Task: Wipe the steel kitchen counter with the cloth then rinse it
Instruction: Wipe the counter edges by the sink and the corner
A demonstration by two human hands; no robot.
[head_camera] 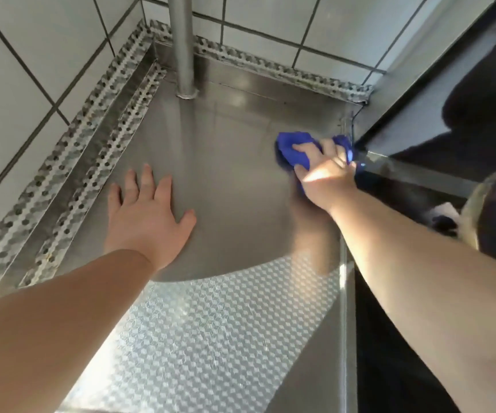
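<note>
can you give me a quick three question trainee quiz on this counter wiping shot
1. True or false: the left hand lies flat and open on the steel counter.
2. Which hand grips the blue cloth? A) left B) right C) both
3. Fill in: a steel ___ stands upright near the tiled back corner.

Key:
1. True
2. B, the right hand
3. Pole

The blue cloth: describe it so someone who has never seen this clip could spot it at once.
Start at the steel counter set into the tiled corner, and follow it to its right edge. There the right hand presses a crumpled blue cloth onto the steel. It is the only vivid blue thing among grey metal and white tiles.
</note>
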